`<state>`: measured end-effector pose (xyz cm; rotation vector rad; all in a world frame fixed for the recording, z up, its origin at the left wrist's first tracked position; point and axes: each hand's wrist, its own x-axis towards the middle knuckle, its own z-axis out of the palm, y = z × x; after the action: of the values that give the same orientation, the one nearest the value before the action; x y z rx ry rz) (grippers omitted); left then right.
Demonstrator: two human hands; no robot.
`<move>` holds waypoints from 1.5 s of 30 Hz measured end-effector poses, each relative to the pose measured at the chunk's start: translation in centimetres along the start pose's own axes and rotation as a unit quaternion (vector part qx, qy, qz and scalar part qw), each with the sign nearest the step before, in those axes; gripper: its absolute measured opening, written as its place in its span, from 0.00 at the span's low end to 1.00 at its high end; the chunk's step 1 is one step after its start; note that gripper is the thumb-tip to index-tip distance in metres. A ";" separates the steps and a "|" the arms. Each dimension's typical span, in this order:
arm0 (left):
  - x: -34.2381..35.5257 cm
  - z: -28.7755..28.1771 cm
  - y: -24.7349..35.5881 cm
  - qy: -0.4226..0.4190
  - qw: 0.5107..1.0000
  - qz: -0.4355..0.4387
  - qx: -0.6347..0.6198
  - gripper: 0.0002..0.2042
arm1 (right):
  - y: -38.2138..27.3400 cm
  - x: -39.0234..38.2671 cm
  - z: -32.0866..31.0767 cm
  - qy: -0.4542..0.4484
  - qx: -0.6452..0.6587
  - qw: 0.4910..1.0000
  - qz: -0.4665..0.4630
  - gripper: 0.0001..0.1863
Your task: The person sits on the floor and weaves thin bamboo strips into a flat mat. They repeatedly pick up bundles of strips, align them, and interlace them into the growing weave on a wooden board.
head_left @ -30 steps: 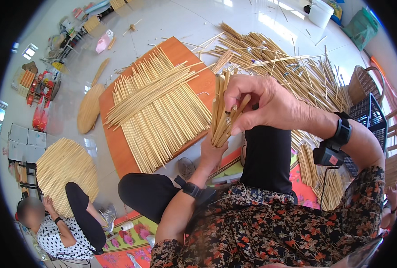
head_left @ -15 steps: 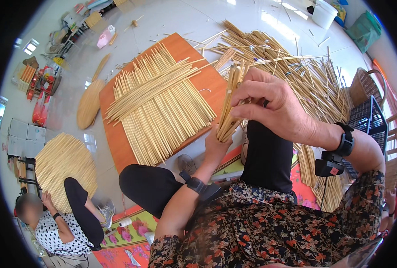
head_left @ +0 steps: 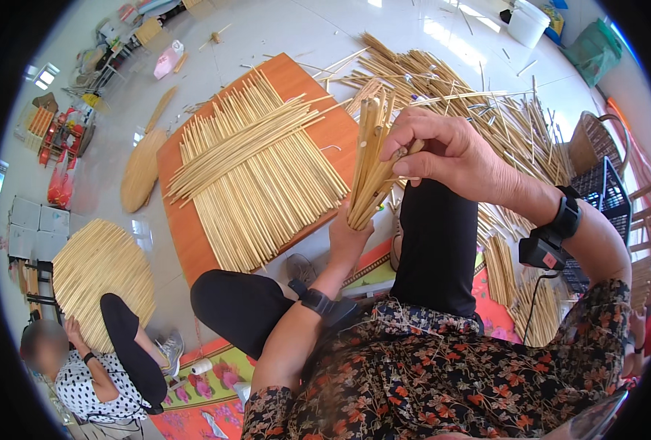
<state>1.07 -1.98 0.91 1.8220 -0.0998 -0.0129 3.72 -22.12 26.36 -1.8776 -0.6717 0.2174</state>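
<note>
My left hand [head_left: 349, 238] is wrapped round the lower end of a bundle of dry yellow stalks [head_left: 368, 165], which stands nearly upright above my lap. At its upper right, my right hand [head_left: 454, 155] has thumb and fingers closed on the end of a few stalks [head_left: 412, 148] that lean away from the others. Left of the bundle, a row of stalks [head_left: 274, 198] lies side by side on a low orange-brown table [head_left: 180, 235]. A loose layer of stalks [head_left: 245, 150] crosses over that row.
Beyond my right knee spreads a large heap of stalks [head_left: 479, 121]. A wicker basket [head_left: 593, 150] and a dark crate [head_left: 605, 189] stand at the right. On the left, a seated person [head_left: 94, 381] holds a round stalk panel [head_left: 105, 275]. A white bucket [head_left: 528, 26] is far right.
The stalk tops have spread apart, with those in my right hand now leaning further right. My left hand keeps its hold low on the bundle. The whole view has shifted slightly.
</note>
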 end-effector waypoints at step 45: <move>1.5 -1.0 -1.8 0.015 0.997 -0.022 0.072 0.18 | -0.4 5.9 -12.2 0.323 0.242 0.915 0.015 0.23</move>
<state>2.76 -0.67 -0.54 1.9669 -0.0394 -0.0087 13.90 -28.55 32.62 -1.3551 -0.1099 -0.2062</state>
